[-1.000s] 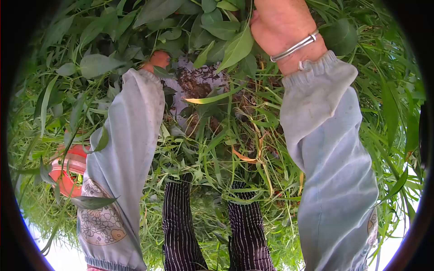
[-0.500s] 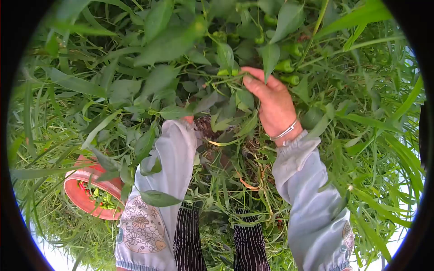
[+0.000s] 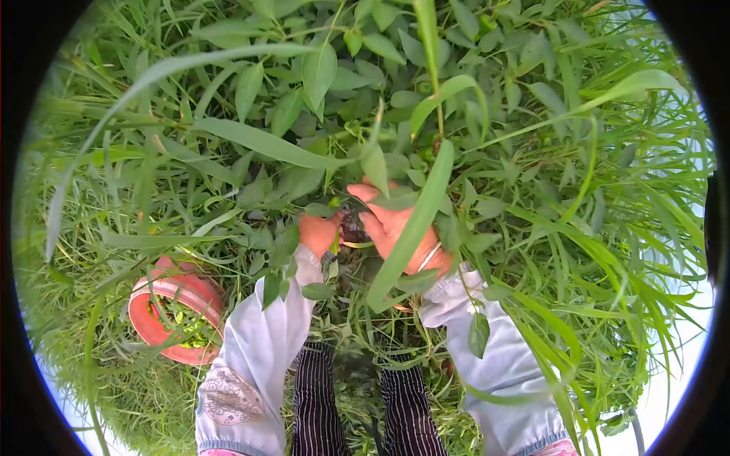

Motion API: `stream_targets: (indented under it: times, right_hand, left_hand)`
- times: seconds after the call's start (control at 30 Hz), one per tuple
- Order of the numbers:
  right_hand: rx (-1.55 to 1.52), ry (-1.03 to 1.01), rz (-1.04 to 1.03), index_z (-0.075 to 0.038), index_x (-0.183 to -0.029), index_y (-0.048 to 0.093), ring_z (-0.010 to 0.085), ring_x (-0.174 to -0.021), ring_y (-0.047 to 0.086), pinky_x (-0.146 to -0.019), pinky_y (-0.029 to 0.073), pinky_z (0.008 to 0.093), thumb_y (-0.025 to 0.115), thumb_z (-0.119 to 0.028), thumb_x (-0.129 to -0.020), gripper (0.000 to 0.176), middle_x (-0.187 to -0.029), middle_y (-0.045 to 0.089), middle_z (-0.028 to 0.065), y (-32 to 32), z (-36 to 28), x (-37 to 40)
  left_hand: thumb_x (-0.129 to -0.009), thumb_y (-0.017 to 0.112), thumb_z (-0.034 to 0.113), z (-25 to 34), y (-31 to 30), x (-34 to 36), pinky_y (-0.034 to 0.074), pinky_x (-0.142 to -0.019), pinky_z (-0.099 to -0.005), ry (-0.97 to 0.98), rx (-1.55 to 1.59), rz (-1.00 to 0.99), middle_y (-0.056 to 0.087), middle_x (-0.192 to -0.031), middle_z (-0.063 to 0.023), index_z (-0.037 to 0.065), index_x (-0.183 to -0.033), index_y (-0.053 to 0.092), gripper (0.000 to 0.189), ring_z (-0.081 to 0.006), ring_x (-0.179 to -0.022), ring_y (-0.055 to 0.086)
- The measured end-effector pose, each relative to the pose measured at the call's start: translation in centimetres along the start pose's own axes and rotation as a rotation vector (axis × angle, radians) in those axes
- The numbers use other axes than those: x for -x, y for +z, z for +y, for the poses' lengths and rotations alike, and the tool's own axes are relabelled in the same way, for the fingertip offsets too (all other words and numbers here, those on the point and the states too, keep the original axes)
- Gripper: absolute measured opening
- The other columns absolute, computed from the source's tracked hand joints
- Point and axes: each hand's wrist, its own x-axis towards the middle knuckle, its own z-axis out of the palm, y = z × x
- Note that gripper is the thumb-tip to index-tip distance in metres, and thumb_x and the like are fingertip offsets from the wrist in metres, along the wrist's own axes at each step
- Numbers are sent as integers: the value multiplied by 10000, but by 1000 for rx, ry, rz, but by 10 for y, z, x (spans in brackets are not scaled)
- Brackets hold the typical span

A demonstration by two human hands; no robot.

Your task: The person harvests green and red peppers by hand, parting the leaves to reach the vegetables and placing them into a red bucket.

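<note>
My left hand (image 3: 318, 232) is low among the pepper plants (image 3: 319, 72), its fingers curled closed. A bit of a green pepper (image 3: 334, 243) shows at its fingertips. Just to the right, my right hand (image 3: 397, 228) reaches into the foliage with thumb and index finger apart and nothing visible between them. A long grass blade (image 3: 414, 228) crosses in front of it, and leaves cover some of its fingers. A bracelet circles the right wrist. Pale cloth sleeves cover both forearms.
A red bucket (image 3: 143, 311) lies tipped in the grass at the left, its mouth towards me, with green and a few red peppers (image 3: 186, 323) inside. Tall grass (image 3: 593, 251) crowds the right side. My legs in striped trousers (image 3: 315, 395) are below.
My right hand has come down and left from the upper branches, and its pinch has opened. My left hand, earlier mostly hidden under leaves, now shows. The view has shifted.
</note>
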Motion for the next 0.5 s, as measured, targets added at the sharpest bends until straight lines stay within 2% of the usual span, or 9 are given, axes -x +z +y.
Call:
stream_targets:
  times: [0.03,0.07,0.1,0.13,0.2,0.27,0.3,0.37,0.5]
  right_hand:
    - [81,-105,28,-37,-1118,530,268,-991,575,-858,460,384,611,-72,-790,339,-1037,604,93,-9,-8,-10]
    - [-92,-95,92,-56,-1130,539,313,-1012,554,-864,451,402,582,-17,-750,384,-1092,568,143,-16,-6,-24]
    - [-264,-97,157,-75,-1142,548,358,-1032,533,-870,442,420,554,37,-710,446,-1147,532,192,-23,-5,-38]
    - [201,-273,180,-69,-1139,541,373,-1037,525,-879,438,428,527,45,-700,453,-1150,522,201,-56,-15,-58]
    - [582,-130,218,-89,-1176,525,376,-1127,479,-929,418,429,586,-5,-681,506,-1213,493,198,-84,-7,-78]
    - [816,75,6,-115,-1275,441,339,-1233,385,-1005,314,455,631,-105,-742,566,-1312,414,183,-125,10,-77]
    - [814,189,-12,-116,-1291,424,326,-1236,386,-1002,303,447,655,-176,-759,583,-1332,401,173,-139,19,-69]
    - [892,210,34,-111,-1250,463,315,-1104,482,-926,358,437,653,-237,-740,559,-1181,518,155,-164,41,-47]
    - [903,466,-279,-114,-1251,476,280,-1116,484,-923,358,438,649,-302,-765,549,-1221,512,108,-178,41,9]
  left_hand:
    - [-844,574,184,25,3,20,499,-526,-330,69,-134,-2,604,-786,-134,30,-991,580,213,-241,-524,593]
    - [-838,551,163,5,-2,-1,473,-543,-348,70,-418,85,599,-717,-116,10,-894,600,170,-238,-565,592]
    - [-831,543,138,18,6,11,458,-530,-332,198,-332,102,582,-676,-96,11,-868,605,145,-209,-552,568]
    - [-824,536,112,36,19,28,442,-518,-317,327,-242,121,565,-634,-76,12,-842,610,126,-181,-539,543]
    - [-794,513,69,77,28,66,421,-530,-313,373,-650,51,538,-590,-61,30,-846,600,109,-156,-530,486]
    - [-794,517,78,103,40,92,425,-545,-322,480,-640,13,532,-590,-63,55,-853,599,103,-165,-534,484]
    - [-794,519,82,110,45,94,427,-552,-327,531,-640,-13,528,-590,-65,67,-856,598,102,-170,-536,483]
    - [-787,526,78,123,55,100,432,-568,-325,570,-700,-64,526,-600,-75,74,-852,592,93,-186,-551,493]
    - [-775,507,40,130,74,110,443,-583,-290,671,-575,-262,558,-651,-47,47,-828,579,90,-146,-598,526]
